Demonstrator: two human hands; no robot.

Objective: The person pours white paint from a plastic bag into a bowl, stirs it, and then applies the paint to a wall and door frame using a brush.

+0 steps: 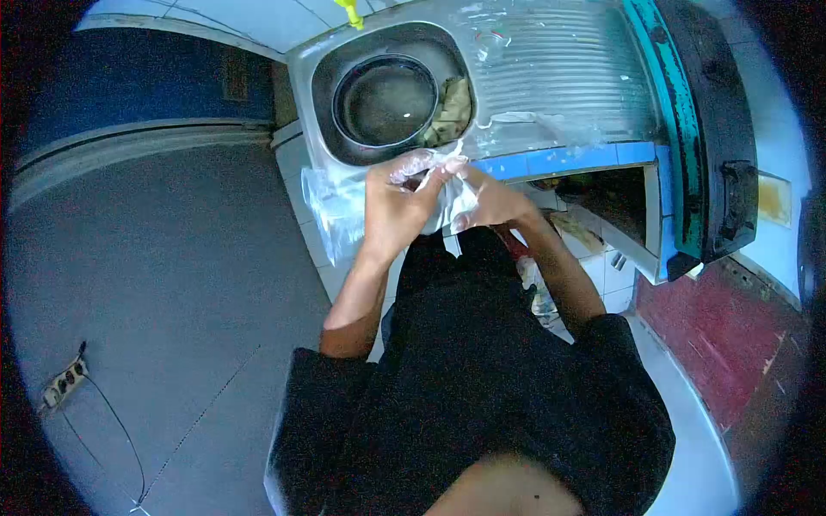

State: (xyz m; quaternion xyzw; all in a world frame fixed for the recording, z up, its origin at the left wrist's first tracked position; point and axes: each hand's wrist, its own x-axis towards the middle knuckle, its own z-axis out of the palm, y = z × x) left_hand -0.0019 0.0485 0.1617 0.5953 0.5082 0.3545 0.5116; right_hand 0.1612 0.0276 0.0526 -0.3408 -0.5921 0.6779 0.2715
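Note:
My left hand and my right hand meet just in front of the sink's near edge, fingers closed on a crumpled white plastic bag. White smears coat the fingers of my left hand and the fingertips of my right. What the bag contains, if anything, cannot be made out. To the left of my left wrist, a sheet of clear plastic hangs over the counter's front. Beyond my hands, the steel sink holds a round dark-rimmed pan with liquid in it and a crumpled brownish cloth.
A yellow tap is above the sink. The ribbed steel drainboard has white residue and wet patches. A black and teal appliance stands to the right. A power strip with a cord lies on the grey floor.

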